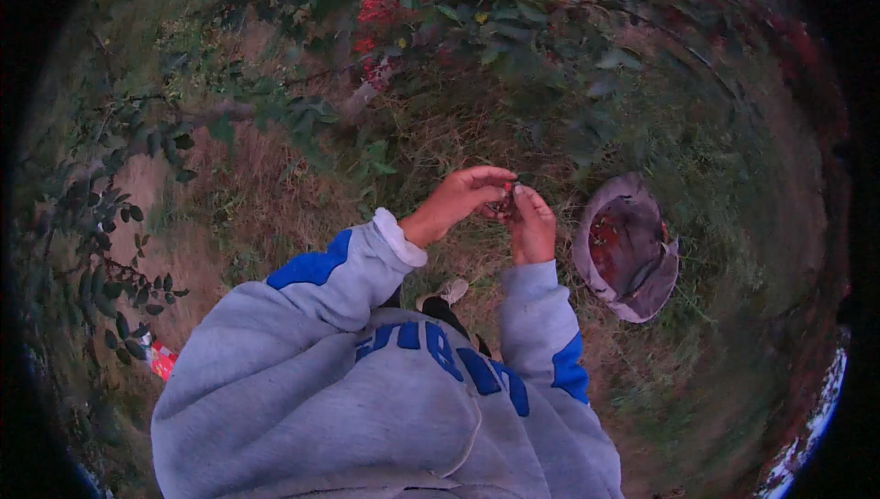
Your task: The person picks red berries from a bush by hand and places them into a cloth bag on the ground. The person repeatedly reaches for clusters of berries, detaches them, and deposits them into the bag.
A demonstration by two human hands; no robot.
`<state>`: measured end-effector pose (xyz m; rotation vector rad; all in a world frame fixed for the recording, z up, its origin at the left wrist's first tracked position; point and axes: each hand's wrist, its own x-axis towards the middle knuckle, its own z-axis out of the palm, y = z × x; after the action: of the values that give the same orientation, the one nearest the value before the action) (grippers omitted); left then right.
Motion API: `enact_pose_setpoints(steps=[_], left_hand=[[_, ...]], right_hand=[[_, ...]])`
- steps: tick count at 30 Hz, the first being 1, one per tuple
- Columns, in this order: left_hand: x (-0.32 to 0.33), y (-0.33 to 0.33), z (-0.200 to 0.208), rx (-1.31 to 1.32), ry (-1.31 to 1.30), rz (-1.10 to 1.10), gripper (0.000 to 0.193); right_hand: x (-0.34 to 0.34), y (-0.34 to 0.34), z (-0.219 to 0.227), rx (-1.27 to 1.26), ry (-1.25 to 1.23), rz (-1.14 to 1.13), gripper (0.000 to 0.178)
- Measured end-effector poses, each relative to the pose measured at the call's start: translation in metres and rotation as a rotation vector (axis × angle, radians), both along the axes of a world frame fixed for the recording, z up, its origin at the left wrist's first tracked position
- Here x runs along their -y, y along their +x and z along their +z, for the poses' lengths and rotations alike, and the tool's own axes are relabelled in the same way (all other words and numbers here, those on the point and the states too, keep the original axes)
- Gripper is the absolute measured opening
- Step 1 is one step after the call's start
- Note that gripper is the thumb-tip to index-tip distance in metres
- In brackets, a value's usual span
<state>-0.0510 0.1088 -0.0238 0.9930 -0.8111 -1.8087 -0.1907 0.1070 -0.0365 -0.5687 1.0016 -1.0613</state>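
Note:
In front of my chest my two hands meet over a small cluster of red berries (508, 190); its details are blurred and partly hidden by the fingers. My left hand (458, 202) comes from the left with bent fingers closed on the cluster. My right hand (533, 222) pinches at it from the other side, thumb and fingertips together. To the right of my right hand, a greyish cloth sack (655, 297) stands on the grass with its mouth wide. Inside it lies a heap of small red berries (605, 244).
Leafy branches with red berry clusters (378, 11) hang ahead. A darker leafy twig (128, 293) reaches in at left, near a red-and-white packet (162, 360). Dry grass (266, 178) covers the ground, and a light shoe (454, 291) shows below my hands.

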Motion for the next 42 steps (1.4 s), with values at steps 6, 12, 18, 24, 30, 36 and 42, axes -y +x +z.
enact_pose_setpoints(steps=[6, 12, 18, 24, 30, 36, 42], left_hand=[[-0.014, -0.023, 0.020, 0.123, -0.117, 0.015, 0.029], [-0.026, -0.045, 0.034, -0.138, 0.052, 0.058, 0.020], [-0.034, -0.060, 0.036, -0.356, 0.074, 0.005, 0.018], [-0.039, -0.072, 0.047, -0.364, 0.057, -0.058, 0.019], [-0.040, -0.080, 0.061, 0.040, -0.156, -0.152, 0.020], [-0.038, -0.075, 0.055, -0.177, -0.017, -0.186, 0.018], [-0.029, -0.057, 0.046, -0.298, 0.115, -0.115, 0.018]], right_hand=[[-0.024, -0.023, 0.026, 0.077, -0.079, -0.010, 0.018], [-0.035, -0.053, 0.044, 0.003, -0.212, 0.071, 0.018], [-0.044, -0.072, 0.049, 0.307, -0.105, 0.059, 0.015], [-0.053, -0.085, 0.056, 0.405, -0.110, 0.060, 0.012], [-0.055, -0.088, 0.059, 0.049, -0.196, 0.012, 0.010], [-0.055, -0.099, 0.051, 0.368, -0.103, 0.141, 0.009], [-0.052, -0.115, 0.054, 0.256, -0.014, 0.196, 0.015]])
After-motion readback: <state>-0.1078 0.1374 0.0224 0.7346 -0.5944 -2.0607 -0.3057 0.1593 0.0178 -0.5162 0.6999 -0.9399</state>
